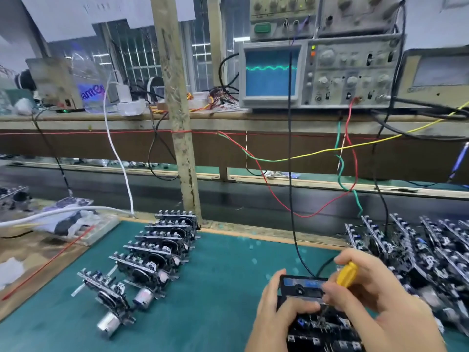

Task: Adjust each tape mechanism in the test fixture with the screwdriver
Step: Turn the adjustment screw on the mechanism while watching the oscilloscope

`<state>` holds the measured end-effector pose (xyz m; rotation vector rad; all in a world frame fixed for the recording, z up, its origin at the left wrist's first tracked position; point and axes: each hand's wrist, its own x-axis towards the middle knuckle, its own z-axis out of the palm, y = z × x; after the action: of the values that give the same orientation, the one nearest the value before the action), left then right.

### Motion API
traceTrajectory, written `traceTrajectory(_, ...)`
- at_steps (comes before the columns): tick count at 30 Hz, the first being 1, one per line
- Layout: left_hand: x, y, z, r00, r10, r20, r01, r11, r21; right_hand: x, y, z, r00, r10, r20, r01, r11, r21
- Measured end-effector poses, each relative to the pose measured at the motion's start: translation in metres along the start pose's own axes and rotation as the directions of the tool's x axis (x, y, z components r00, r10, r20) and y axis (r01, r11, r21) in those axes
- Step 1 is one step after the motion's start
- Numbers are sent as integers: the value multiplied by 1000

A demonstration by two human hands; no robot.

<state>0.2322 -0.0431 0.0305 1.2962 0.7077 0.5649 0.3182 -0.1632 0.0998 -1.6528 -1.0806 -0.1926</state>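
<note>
Right hand (375,293) gripping screwdriver (346,274), left hand (276,303) holding tape mechanism (304,288)

An electronics assembly workshop: a grey oscilloscope (314,72) is tracing a green wave on the wooden shelf (127,118), and rows of black tape mechanisms (162,245) are sitting on the green-matted worktop (215,288) under dangling coloured wires (279,158).

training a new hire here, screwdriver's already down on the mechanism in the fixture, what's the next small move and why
Probably a slight turn of the screwdriver while watching the oscilloscope. The right hand pinches its yellow handle with the tip down in the mechanism, the left hand steadies the fixture, and the trace shows only a shallow wave.
</note>
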Motion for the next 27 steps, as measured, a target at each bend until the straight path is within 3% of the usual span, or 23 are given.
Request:
traceTrajectory(5,-4,4,0,1000,11,-13,-11,999,39,0,1,-1,1000,2,24,-3,999,53)
traceTrajectory(9,-14,1,-6,995,100,-25,-95,981,169,3,0,0,999,12,32,-14,997,79)
traceTrajectory(11,-17,-1,-9,987,160,-2,-155,957,246,4,1,0,999,-3,48,1,999,45)
traceTrajectory(15,-19,12,-4,992,121,-26,-112,969,221,0,-1,8,995,-36,95,49,990,-130)
traceTrajectory(19,-23,20,0,997,76,-9,-74,984,164,4,-13,17,980,-191,-53,190,982,-20)
traceTrajectory(21,-24,16,-2,996,90,-14,-86,978,190,5,-13,8,991,-131,37,127,987,97)
traceTrajectory(23,-24,13,-6,995,100,-22,-93,974,208,2,-4,1,999,-35,39,31,994,104)
traceTrajectory(25,-23,11,-8,993,115,-4,-110,963,247,1,-4,0,999,-36,9,36,999,-28)
traceTrajectory(27,-21,8,-9,988,153,35,-156,937,314,0,-9,0,1000,2,19,-1,1000,-17)
